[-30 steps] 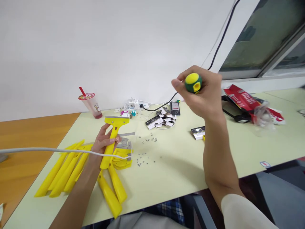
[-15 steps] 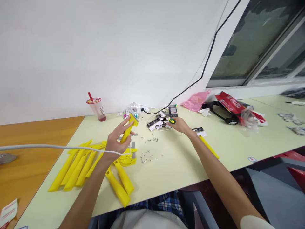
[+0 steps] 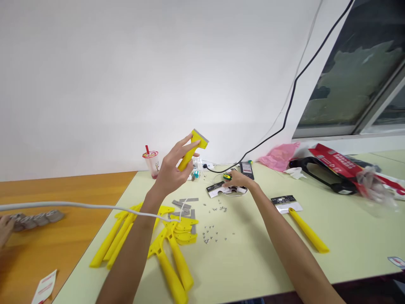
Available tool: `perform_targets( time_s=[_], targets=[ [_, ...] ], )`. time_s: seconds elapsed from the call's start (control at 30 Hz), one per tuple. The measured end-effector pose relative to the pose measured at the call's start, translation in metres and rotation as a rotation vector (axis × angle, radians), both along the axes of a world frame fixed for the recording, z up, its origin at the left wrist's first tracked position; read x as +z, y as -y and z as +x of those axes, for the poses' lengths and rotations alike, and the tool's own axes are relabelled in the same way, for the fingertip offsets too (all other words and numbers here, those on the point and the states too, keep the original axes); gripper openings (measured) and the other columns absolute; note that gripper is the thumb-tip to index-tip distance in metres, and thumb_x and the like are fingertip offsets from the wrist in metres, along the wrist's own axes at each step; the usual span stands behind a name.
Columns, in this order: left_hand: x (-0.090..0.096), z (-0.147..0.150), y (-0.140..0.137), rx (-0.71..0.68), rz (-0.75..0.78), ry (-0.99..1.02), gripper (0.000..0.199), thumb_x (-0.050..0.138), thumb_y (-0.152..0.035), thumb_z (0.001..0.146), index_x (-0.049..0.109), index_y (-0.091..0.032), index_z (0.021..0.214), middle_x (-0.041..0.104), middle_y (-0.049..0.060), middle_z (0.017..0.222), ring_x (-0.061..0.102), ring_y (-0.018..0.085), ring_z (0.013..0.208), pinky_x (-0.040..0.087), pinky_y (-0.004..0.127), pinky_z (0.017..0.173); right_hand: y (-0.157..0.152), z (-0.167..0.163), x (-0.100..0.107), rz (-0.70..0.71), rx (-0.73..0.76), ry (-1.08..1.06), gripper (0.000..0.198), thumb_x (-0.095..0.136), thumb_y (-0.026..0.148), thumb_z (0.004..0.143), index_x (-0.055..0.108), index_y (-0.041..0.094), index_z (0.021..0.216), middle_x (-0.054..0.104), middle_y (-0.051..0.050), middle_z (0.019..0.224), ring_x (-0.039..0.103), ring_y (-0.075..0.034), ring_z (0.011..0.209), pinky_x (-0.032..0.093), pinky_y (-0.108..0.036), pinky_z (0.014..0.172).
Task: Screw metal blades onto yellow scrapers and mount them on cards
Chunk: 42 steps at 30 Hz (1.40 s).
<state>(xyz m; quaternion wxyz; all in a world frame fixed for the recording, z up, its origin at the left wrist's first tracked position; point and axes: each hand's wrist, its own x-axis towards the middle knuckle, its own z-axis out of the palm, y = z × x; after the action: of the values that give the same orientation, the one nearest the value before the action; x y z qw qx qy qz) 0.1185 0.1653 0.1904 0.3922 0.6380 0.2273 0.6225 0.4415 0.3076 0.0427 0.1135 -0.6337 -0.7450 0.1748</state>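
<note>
Raised above the table's left part, my left hand is closed around a yellow scraper with a thin metal blade along its top edge. Farther right, my right hand grips what looks like a screwdriver by its green-and-yellow handle; its shaft does not show. Under that hand lie black-and-white cards. Loose small screws are scattered between my arms. Flat grey blades and short yellow head pieces lie below my left hand, near several yellow scraper handles.
A lidded cup stands against the wall. A white cable crosses the view at left. One yellow handle touches a card at right. A pink bag and red packaging lie behind. Another person's hand shows far left.
My left hand has lifted the scraper higher, and its blade now shows against the wall. My right hand keeps its grip near the cards. The whole view has shifted.
</note>
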Motion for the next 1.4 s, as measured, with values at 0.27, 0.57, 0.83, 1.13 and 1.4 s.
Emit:
perform_targets(
  time_s=[0.27, 0.57, 0.83, 1.13, 1.4],
  targets=[
    [-0.013, 0.006, -0.031, -0.039, 0.048, 0.043, 0.064, 0.082, -0.003, 0.086, 0.069, -0.028, 0.144, 0.069, 0.012, 0.151, 0.079, 0.031, 0.118, 0.065, 0.038, 0.092, -0.015, -0.019, -0.002, -0.125, 0.052, 0.041, 0.081, 0.103, 0.052, 0.052, 0.076, 0.018, 0.120, 0.077, -0.017, 0.134, 0.073, -0.037, 0.119, 0.057, -0.037, 0.089],
    [-0.016, -0.002, -0.046, 0.003, -0.014, -0.024, 0.049, 0.087, -0.027, 0.092, 0.064, -0.024, 0.135, 0.073, 0.014, 0.142, 0.083, 0.023, 0.087, 0.059, 0.030, 0.065, 0.002, -0.019, 0.037, -0.139, 0.165, -0.027, 0.036, 0.088, 0.045, 0.071, 0.075, 0.022, 0.096, 0.078, -0.005, 0.092, 0.070, -0.027, 0.086, 0.046, -0.032, 0.067],
    [-0.013, -0.010, -0.050, 0.089, -0.100, -0.005, 0.044, 0.092, -0.040, 0.089, 0.071, -0.022, 0.124, 0.080, 0.012, 0.128, 0.082, 0.021, 0.083, 0.057, 0.029, 0.065, 0.076, -0.021, 0.117, 0.205, 0.158, -0.094, 0.021, 0.066, 0.047, 0.095, 0.065, 0.026, 0.093, 0.075, -0.002, 0.082, 0.060, -0.021, 0.066, 0.039, -0.031, 0.059],
    [-0.006, -0.032, -0.047, 0.164, -0.042, 0.173, 0.035, 0.097, -0.042, 0.085, 0.084, -0.020, 0.109, 0.083, 0.007, 0.112, 0.075, 0.022, 0.107, 0.055, 0.035, 0.101, 0.136, -0.067, 0.148, 0.819, 0.373, 0.007, 0.068, 0.050, -0.005, 0.073, 0.071, 0.032, 0.126, 0.086, -0.001, 0.120, 0.081, -0.026, 0.101, 0.058, -0.033, 0.074],
    [0.008, -0.043, -0.034, 0.213, 0.098, 0.410, 0.031, 0.101, -0.038, 0.081, 0.080, -0.023, 0.100, 0.075, 0.002, 0.098, 0.063, 0.012, 0.080, 0.053, 0.024, 0.074, 0.128, -0.080, 0.132, 0.840, 0.372, 0.281, 0.082, 0.047, -0.012, 0.075, 0.067, 0.022, 0.148, 0.071, -0.010, 0.157, 0.077, -0.029, 0.126, 0.056, -0.031, 0.060]
  ],
)
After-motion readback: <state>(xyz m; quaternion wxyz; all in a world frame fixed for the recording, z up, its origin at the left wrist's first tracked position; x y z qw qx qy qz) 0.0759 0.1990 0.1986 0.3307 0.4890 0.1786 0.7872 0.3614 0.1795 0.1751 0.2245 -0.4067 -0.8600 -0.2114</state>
